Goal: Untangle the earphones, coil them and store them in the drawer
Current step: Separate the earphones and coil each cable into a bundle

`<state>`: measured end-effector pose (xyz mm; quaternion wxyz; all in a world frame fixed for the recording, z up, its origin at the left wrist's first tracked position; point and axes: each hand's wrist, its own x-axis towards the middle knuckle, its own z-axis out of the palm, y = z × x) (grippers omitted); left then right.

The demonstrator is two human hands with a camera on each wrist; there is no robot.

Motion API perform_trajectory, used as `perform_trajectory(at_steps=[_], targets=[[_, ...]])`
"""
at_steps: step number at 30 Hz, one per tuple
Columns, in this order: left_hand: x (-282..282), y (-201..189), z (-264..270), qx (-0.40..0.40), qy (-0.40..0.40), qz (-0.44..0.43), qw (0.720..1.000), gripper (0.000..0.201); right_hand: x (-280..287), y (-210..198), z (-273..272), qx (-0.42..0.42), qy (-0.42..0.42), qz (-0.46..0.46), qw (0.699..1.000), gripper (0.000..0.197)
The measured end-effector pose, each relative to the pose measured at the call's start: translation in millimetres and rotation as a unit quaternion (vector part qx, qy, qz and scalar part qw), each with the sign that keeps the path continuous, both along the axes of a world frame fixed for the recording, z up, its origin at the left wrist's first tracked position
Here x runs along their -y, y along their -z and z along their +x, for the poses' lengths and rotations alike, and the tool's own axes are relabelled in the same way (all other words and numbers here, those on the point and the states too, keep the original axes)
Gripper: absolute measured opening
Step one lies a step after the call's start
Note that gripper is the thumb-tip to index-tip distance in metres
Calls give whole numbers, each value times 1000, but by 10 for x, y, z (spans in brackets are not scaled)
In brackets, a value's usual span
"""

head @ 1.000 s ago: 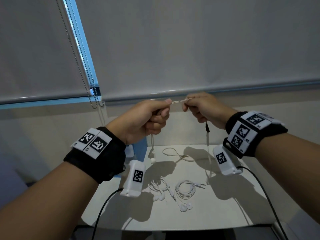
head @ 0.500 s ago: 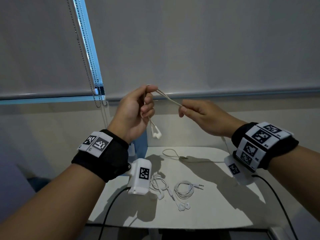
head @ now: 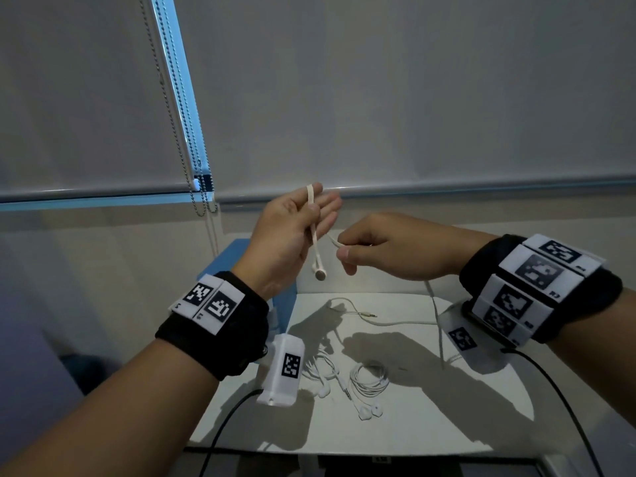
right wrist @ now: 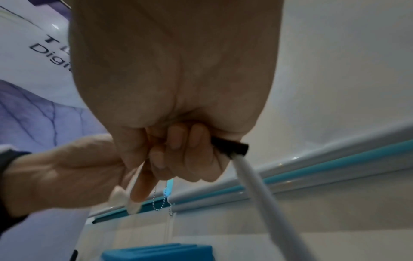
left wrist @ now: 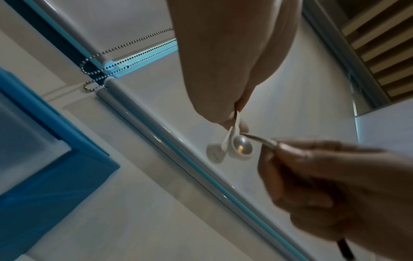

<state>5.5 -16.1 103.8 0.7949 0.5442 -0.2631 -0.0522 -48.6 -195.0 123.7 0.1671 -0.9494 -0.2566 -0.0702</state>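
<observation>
Left hand [head: 292, 232] pinches the earphones [head: 314, 235] cord under its thumb, fingers spread, buds dangling below that grip. Right hand [head: 385, 249] pinches the cord just beside it. Cord judged light, limp, slippery, snag-prone: best held near the buds.

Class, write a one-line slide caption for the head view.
Left hand and right hand wind an earphone cable above the table.

Glossy white plastic earbuds [left wrist: 236, 148] hang below the left hand's [head: 289, 235] pinch — smooth rubbery cable [head: 434, 306] trailing beneath the right hand's [head: 389, 249] grip onto a matt white table [head: 447, 407].
</observation>
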Motion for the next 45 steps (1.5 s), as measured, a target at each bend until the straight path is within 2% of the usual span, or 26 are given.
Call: perform_trajectory(at_steps=[2,4,6,8,15,18,21,23,26,28,30,33,35,37,40,45], targets=[[16,47,-22,58,-2,81,995,40,1,-121,-35,15,-8,-16,1000,32],[28,62,-75,139,3,184,973,34,52,-249,-37,38,-8,-36,999,29],[47,46,-117,165,14,233,958,36,144,-359,-24,59,2,-47,997,30],[61,12,-143,155,24,231,960,42,245,-421,2,66,16,-37,997,34],[64,-83,-145,75,65,206,974,42,484,-332,174,80,48,60,994,38],[38,-79,-165,57,95,168,980,37,526,-179,221,52,49,106,992,46],[42,-104,-181,25,90,88,992,34,474,2,224,14,38,125,991,53],[58,-137,-188,1,78,26,997,33,414,97,208,10,35,130,991,50],[73,-150,-137,-41,34,-87,995,34,312,161,151,8,22,81,996,42],[86,-131,-72,-47,-8,-129,990,35,214,157,93,-3,9,22,1000,39],[114,-102,-32,-12,-58,-97,994,35,116,118,36,-12,-6,-12,1000,39],[149,-37,-56,95,-111,50,988,22,43,-38,-46,-4,-15,-16,1000,37],[144,37,-87,175,-126,166,962,21,82,-173,-71,15,-19,1,1000,35],[135,81,-108,218,-113,236,940,26,153,-289,-67,45,-8,-6,999,33],[127,74,-126,220,-69,249,941,33,273,-352,4,79,8,-40,996,29],[82,0,-166,196,13,290,937,25,433,-350,81,90,29,-22,995,29]])
